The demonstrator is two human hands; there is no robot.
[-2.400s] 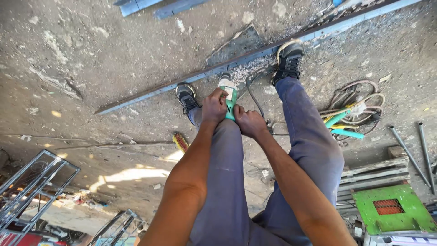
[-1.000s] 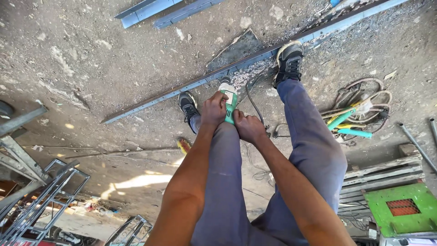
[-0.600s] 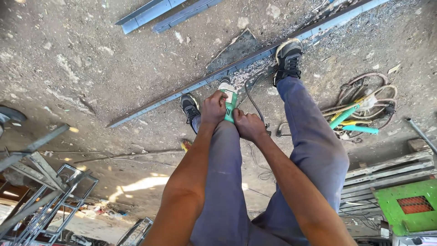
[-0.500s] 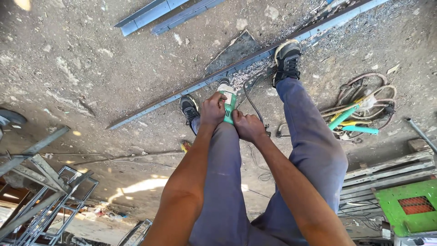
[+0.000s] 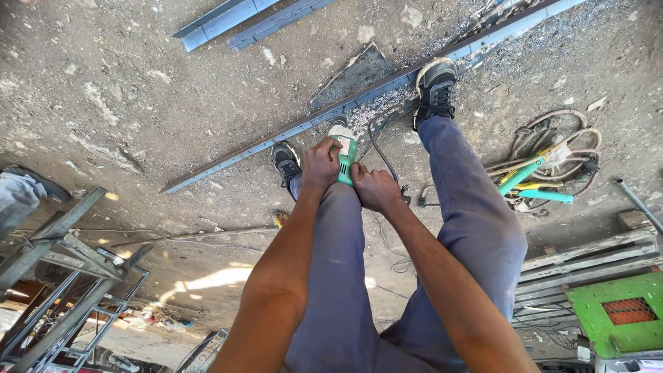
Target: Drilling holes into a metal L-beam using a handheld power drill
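Head view, looking down a standing person's blue-trousered legs. Both hands grip one green angle grinder [image 5: 343,155] at knee height. The left hand [image 5: 321,164] is wrapped closed around the tool's left side; the right hand [image 5: 373,188] clasps its rear end, just beside the left. The grinder's head points away from the hands at a long grey metal bar [image 5: 359,93] lying across the dirt ground, just beyond the fingers. A black cable [image 5: 382,155] runs past the right hand. One shoe [image 5: 434,86] rests on the bar, beyond the right hand.
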